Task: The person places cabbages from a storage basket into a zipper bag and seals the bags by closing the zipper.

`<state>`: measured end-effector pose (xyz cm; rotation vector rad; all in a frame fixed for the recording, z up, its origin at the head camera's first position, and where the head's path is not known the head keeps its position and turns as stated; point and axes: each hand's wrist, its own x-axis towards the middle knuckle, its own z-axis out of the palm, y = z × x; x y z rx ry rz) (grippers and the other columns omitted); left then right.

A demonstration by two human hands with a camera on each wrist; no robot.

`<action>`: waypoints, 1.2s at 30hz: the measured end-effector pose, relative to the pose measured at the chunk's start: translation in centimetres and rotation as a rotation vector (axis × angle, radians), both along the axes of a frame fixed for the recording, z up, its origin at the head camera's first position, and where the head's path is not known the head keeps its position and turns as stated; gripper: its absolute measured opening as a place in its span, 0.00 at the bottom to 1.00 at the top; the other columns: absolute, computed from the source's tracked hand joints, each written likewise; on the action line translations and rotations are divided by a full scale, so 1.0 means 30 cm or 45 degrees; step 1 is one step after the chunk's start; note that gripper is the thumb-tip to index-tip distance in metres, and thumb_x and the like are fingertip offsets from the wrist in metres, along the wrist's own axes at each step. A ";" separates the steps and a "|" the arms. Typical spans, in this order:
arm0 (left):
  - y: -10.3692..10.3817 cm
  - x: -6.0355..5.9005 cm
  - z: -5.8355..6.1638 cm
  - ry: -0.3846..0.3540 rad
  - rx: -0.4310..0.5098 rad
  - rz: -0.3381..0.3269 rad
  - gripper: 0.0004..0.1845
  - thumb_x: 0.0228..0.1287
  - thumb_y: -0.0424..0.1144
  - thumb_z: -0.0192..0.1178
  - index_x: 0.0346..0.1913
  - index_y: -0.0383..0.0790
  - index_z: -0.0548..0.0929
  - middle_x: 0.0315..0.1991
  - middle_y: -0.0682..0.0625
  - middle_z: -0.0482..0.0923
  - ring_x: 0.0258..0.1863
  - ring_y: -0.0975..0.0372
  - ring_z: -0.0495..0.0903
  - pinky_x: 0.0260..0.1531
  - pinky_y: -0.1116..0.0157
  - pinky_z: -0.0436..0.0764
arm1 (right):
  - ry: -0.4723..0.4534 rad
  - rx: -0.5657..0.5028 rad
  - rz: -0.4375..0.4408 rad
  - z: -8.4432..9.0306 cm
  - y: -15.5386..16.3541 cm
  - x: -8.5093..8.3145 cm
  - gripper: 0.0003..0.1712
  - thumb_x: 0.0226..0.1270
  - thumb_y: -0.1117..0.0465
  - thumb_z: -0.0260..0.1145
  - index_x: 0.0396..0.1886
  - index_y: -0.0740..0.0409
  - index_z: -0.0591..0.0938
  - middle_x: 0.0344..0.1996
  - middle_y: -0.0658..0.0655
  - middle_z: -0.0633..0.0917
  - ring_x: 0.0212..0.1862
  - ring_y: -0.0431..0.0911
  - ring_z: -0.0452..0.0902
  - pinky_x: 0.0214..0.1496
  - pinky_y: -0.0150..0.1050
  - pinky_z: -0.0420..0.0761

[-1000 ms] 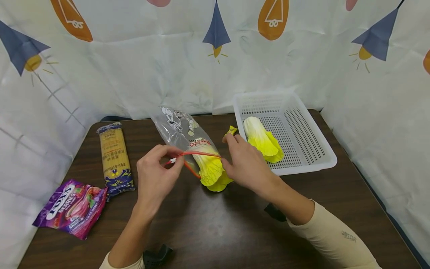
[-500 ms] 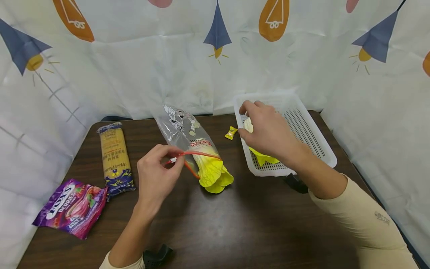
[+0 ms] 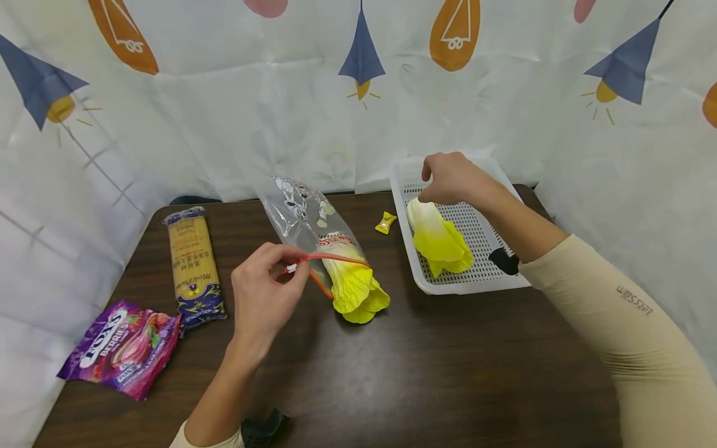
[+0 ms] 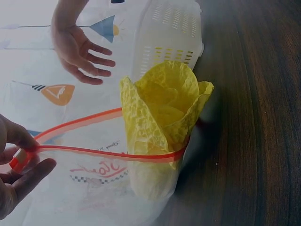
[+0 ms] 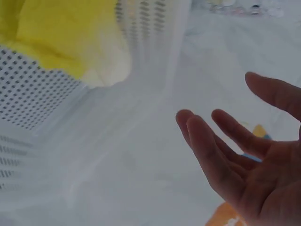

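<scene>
My left hand [image 3: 271, 280] pinches the red-edged mouth of a clear zip bag [image 3: 297, 218] by its white slider. A yellow and white cabbage leaf piece [image 3: 353, 286] sits partly inside the bag, its frilled yellow end sticking out past the red edge. In the left wrist view the bag mouth [image 4: 94, 153] stretches from the fingers round the cabbage [image 4: 162, 113]. My right hand [image 3: 456, 177] hovers over the white perforated basket [image 3: 493, 287], fingers loosely bent and holding nothing, as the right wrist view shows. A second cabbage piece [image 3: 439, 239] lies in the basket below it.
A small yellow-wrapped candy [image 3: 384, 223] lies between bag and basket. On the left are a pasta packet [image 3: 194, 267] and a purple candy bag [image 3: 120, 348]. A printed white curtain [image 3: 235, 124] hangs behind the dark wooden table [image 3: 392, 386].
My right hand has left the bag mouth and the small candy and moved right, over the basket. The left hand keeps its pinch on the zip bag.
</scene>
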<state>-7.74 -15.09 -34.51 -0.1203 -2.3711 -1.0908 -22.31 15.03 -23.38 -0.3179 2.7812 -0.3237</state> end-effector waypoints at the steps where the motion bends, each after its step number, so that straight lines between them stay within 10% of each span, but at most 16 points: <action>1: 0.000 0.000 0.000 0.001 -0.004 0.002 0.02 0.62 0.34 0.72 0.37 0.41 0.91 0.34 0.52 0.84 0.33 0.63 0.84 0.37 0.84 0.77 | -0.038 0.014 -0.005 -0.008 0.005 -0.015 0.28 0.69 0.54 0.66 0.62 0.65 0.75 0.57 0.67 0.80 0.42 0.55 0.79 0.45 0.47 0.83; 9: -0.003 -0.002 -0.004 0.020 -0.002 -0.005 0.03 0.60 0.33 0.73 0.37 0.41 0.91 0.34 0.52 0.84 0.34 0.64 0.83 0.37 0.83 0.78 | -0.312 0.127 -0.070 -0.123 0.030 -0.097 0.29 0.67 0.51 0.71 0.57 0.65 0.73 0.48 0.63 0.79 0.43 0.54 0.77 0.38 0.44 0.88; 20: -0.004 -0.001 -0.005 0.020 -0.013 -0.004 0.03 0.59 0.33 0.73 0.36 0.42 0.91 0.33 0.53 0.84 0.33 0.65 0.83 0.37 0.73 0.84 | -0.462 0.227 -0.098 -0.254 0.050 -0.161 0.45 0.63 0.42 0.75 0.67 0.66 0.68 0.63 0.72 0.78 0.60 0.71 0.80 0.49 0.59 0.88; 36: -0.007 -0.003 -0.007 0.002 -0.021 0.007 0.04 0.60 0.34 0.73 0.37 0.42 0.91 0.34 0.53 0.85 0.34 0.64 0.84 0.37 0.65 0.87 | -0.617 0.081 -0.190 -0.290 0.060 -0.169 0.58 0.58 0.49 0.78 0.73 0.64 0.49 0.68 0.76 0.68 0.61 0.74 0.77 0.55 0.63 0.85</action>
